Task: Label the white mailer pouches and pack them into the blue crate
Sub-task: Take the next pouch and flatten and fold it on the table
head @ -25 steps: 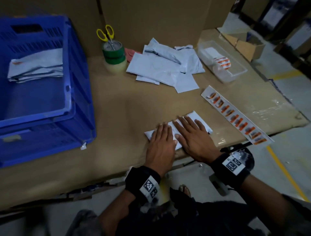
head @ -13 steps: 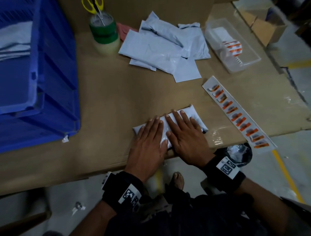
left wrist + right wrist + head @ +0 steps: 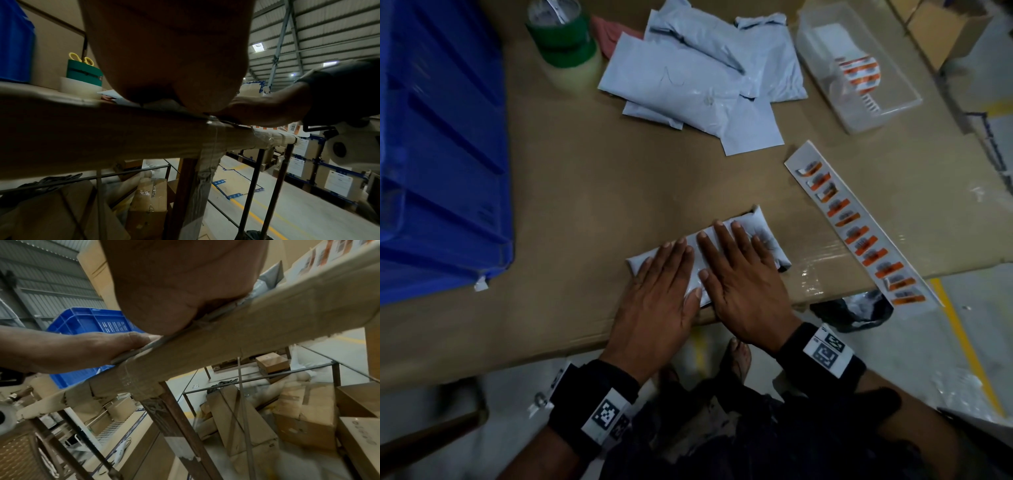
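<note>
Both your left hand (image 3: 657, 294) and right hand (image 3: 743, 284) lie flat, fingers straight, gripping nothing, pressing the pouch (image 3: 767, 236); blue crate (image 3: 441, 154) sits left, nearer your left hand.

One white mailer pouch (image 3: 763, 236) is pressed flat at the table's near edge under both palms. A loose pile of pouches (image 3: 698, 78) lies well beyond the fingertips. The blue crate (image 3: 441, 154) stands far leftward.
</note>
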Demonstrator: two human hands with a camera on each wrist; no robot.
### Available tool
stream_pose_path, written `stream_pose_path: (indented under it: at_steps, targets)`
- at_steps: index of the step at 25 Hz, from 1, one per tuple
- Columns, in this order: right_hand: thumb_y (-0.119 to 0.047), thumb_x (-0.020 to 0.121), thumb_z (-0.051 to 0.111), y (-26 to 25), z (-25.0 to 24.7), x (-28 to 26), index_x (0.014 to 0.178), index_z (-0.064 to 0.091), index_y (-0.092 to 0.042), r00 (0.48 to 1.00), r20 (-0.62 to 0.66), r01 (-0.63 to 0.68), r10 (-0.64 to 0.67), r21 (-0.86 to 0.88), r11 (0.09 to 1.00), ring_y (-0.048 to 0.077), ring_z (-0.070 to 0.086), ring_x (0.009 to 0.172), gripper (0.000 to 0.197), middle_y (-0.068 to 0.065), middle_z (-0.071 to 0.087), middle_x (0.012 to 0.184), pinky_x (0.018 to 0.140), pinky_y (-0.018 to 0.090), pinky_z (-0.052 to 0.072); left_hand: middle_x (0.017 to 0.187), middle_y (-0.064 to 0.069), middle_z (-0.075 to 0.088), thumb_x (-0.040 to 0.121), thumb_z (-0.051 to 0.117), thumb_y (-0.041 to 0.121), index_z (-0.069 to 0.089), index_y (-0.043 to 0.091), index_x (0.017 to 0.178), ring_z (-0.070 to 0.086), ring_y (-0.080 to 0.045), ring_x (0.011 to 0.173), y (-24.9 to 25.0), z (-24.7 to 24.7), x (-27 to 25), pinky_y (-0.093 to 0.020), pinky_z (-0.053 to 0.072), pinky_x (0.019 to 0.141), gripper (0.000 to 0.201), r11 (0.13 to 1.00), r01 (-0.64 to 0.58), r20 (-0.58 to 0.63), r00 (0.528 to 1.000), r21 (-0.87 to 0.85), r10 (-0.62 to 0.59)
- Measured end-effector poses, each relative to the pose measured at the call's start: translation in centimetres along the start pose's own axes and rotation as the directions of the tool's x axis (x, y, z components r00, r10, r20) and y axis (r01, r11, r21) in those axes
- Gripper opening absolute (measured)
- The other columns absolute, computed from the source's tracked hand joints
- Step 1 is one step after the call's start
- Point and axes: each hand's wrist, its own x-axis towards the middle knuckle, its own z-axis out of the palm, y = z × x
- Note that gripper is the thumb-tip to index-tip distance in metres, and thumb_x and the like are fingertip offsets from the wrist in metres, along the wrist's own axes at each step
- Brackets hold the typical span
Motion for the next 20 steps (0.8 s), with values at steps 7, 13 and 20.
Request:
stream_pose_path:
  at_steps: [7,13,20]
  targets:
    - [-0.059,0.107,0.022,0.9,-1.0,0.1,0.165,0.014,-0.029,0.995,0.093,0.007,-0.018,0.117,0.993,0.019,-0.003,0.160,0.066,0.002,0.005,0.173,0.129,0.045,0.005,0.168,-0.009,0.017,0.107,0.023,0.045,0.019,0.009,0.161,0.014,-0.019,0.156,-0.2,-0.1,0.1,-0.046,0.021,0.125,0.064,0.999,0.008,0.072,0.997,-0.037,-0.005]
    - [-0.053,0.108,0.008,6.2,-4.5,-1.7,0.164,0.014,-0.018,0.966,0.118,-0.235,0.229,0.041,0.971,0.027,0.006,0.159,0.066,0.010,0.009,0.172,0.128,0.049,0.014,0.170,0.001,0.005,0.103,0.003,0.058,0.010,0.019,0.163,0.001,-0.013,0.156,-0.2,-1.8,0.3,-0.038,0.011,0.127,0.072,0.997,0.032,0.152,0.988,-0.073,-0.020]
    - [-0.025,0.104,0.037,-0.7,-2.3,-0.2,0.155,0.042,-0.004,0.971,0.038,0.230,-0.237,0.139,0.963,0.030,0.037,0.150,0.055,0.016,0.040,0.160,0.120,0.051,0.036,0.160,-0.018,0.036,0.108,0.025,0.046,0.033,0.002,0.155,0.038,-0.029,0.147,-0.1,-1.5,1.0,-0.040,0.030,0.122,0.064,0.999,-0.016,0.055,0.998,-0.050,0.019]
